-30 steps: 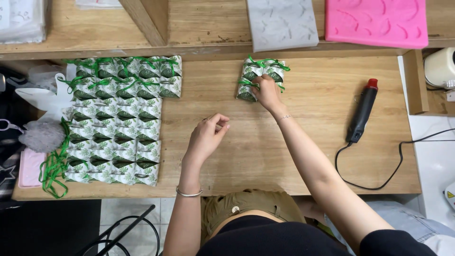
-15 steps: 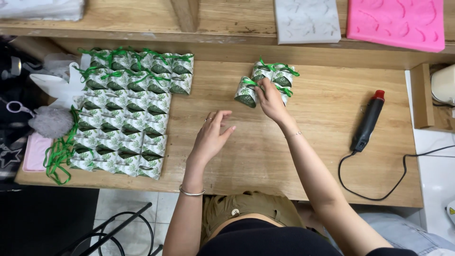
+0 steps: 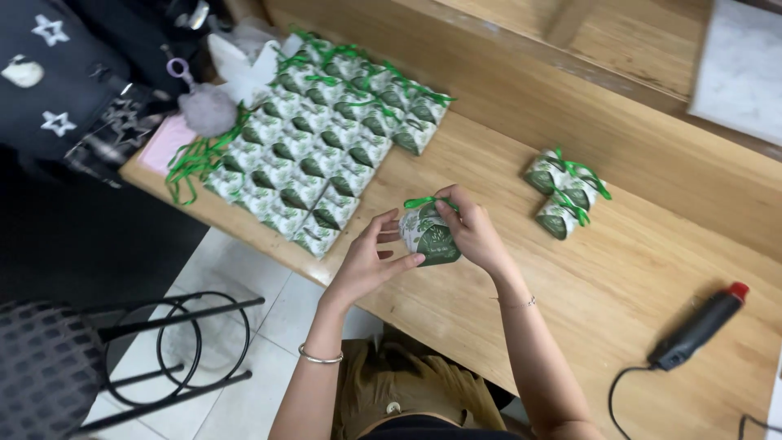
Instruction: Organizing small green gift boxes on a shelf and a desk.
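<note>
Both my hands hold one small pyramid-shaped gift box (image 3: 432,237), white with green leaf print and a green ribbon on top, just above the wooden table (image 3: 652,277). My left hand (image 3: 366,259) cups its left side with spread fingers. My right hand (image 3: 472,232) grips its right side, fingertips at the ribbon. To the left lies a large block of several matching boxes (image 3: 326,155) in tight rows. A small cluster of the same boxes (image 3: 566,194) sits to the upper right, away from both hands.
A black heat tool with a red tip (image 3: 699,326) and its cord lies at the right. Loose green ribbons (image 3: 191,163), a pink sheet (image 3: 163,143) and a grey pom-pom (image 3: 208,110) sit at the table's left end. A black metal stool (image 3: 163,350) stands on the tiled floor.
My right hand has left the small cluster and come back toward me holding one box. My left hand has risen to meet it. The camera has tilted and swung left.
</note>
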